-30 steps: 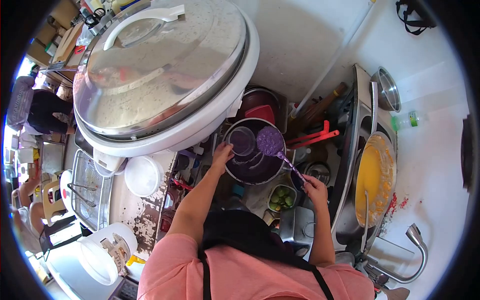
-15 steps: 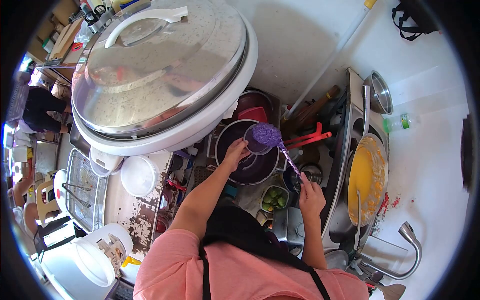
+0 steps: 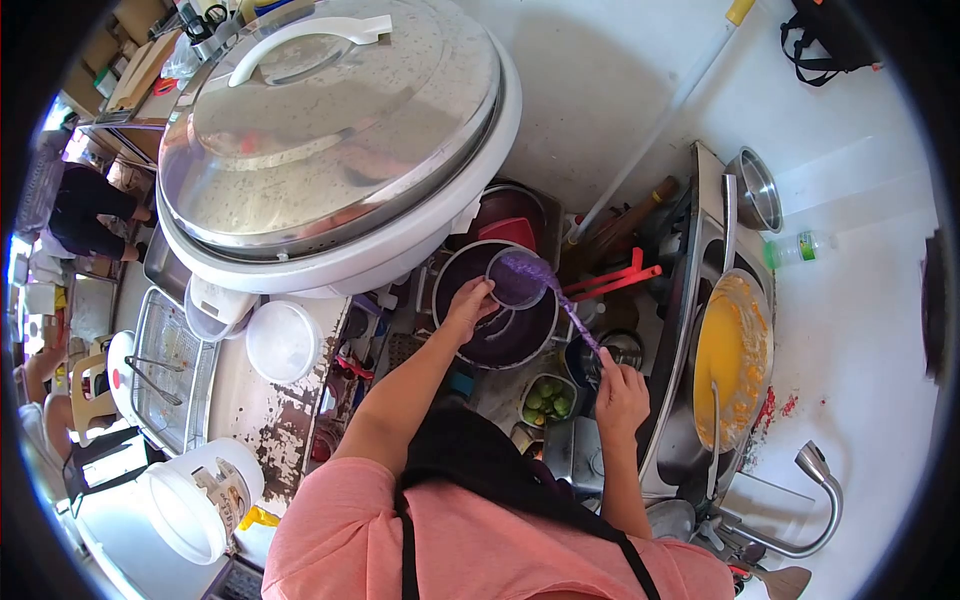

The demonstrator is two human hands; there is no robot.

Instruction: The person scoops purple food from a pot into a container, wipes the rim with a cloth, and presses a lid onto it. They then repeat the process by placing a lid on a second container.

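Lidded cooker (image 3: pixel 330 130), green fruit (image 3: pixel 547 400), faucet (image 3: pixel 822 490)

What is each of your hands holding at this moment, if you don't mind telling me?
Left hand: closed on the rim of a clear round container.
Right hand: closed around the handle of a purple-smeared ladle.

Purple mash (image 3: pixel 524 265); yellow mixture (image 3: pixel 728 350); red handles (image 3: pixel 622 277).

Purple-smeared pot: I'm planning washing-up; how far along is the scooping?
Smears inside the pot suggest some scooping is done. The left hand holds a clear tub; the right hand has a spoon of purple mix there. Remaining: probably this fill; the pot's contents are unclear.
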